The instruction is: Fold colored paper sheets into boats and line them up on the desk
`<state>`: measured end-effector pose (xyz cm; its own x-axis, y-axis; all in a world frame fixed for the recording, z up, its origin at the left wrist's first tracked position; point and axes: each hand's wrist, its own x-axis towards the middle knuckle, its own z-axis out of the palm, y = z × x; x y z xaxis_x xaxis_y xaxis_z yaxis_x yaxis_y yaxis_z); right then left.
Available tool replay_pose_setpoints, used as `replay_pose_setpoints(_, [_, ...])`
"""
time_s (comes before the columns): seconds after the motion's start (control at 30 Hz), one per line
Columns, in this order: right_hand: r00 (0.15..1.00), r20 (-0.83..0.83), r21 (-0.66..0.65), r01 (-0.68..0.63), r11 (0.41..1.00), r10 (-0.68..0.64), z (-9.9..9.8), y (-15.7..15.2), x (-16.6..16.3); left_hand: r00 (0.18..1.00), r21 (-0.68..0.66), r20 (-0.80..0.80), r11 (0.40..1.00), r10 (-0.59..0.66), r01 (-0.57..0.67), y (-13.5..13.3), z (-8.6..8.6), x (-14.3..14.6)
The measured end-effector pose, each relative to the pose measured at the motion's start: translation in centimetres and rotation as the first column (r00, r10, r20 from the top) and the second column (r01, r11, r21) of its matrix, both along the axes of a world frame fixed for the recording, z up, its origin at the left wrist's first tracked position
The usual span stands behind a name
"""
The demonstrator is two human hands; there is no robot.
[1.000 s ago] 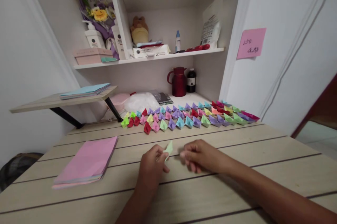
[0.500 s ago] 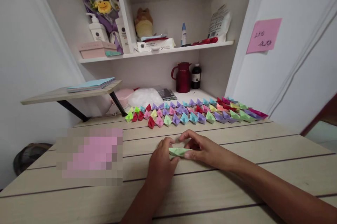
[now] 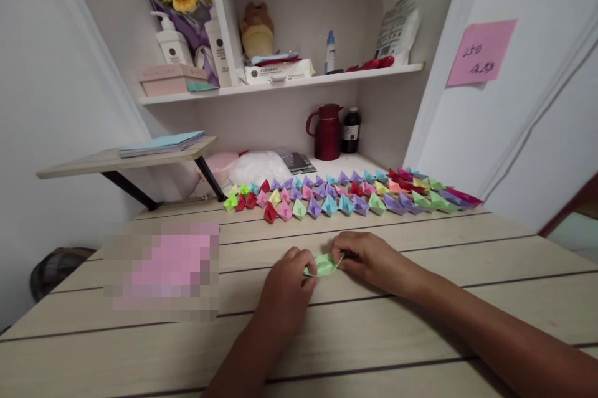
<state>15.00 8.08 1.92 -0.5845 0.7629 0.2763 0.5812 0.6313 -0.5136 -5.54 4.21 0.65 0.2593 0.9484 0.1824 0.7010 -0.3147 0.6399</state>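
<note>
A small folded piece of light green paper [image 3: 324, 265], its hollow partly opened like a little boat, is held just above the wooden table [image 3: 392, 336]. My left hand [image 3: 290, 279] pinches its left end between thumb and fingers. At the right end, the thumb and fingers of my right hand [image 3: 369, 261] grip the other tip. Behind both hands, rows of folded paper boats [image 3: 329, 205] in red, pink, purple, blue, green and yellow stand along the back of the table.
Left on the table lies a blurred-out pink patch [image 3: 180, 267]. A small raised shelf [image 3: 93, 161] bears a stack of coloured paper [image 3: 161, 144]. Behind the boats stand a dark red jug [image 3: 327, 133] and a dark bottle [image 3: 351, 130]. A pink note [image 3: 483, 52] sticks to the right wall.
The green paper has gone from a narrow, flat strip to a wider, opened shape. My right hand's fingers have closed onto its right tip. The view has shifted slightly.
</note>
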Motion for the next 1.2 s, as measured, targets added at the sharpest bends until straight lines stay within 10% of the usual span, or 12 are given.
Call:
replay_pose_setpoints(0.47, [0.999,0.021,0.012,0.024,1.000,-0.024,-0.4,0.5,0.0,0.879,0.209,-0.473,0.962,-0.058,0.176,-0.2,0.5,0.4])
replay_pose_setpoints(1.2, [0.980,-0.197,-0.092,0.003,0.996,-0.022,-0.5,-0.6,-0.6,0.872,0.201,-0.485,0.962,-0.064,0.182,-0.2,0.6,0.9])
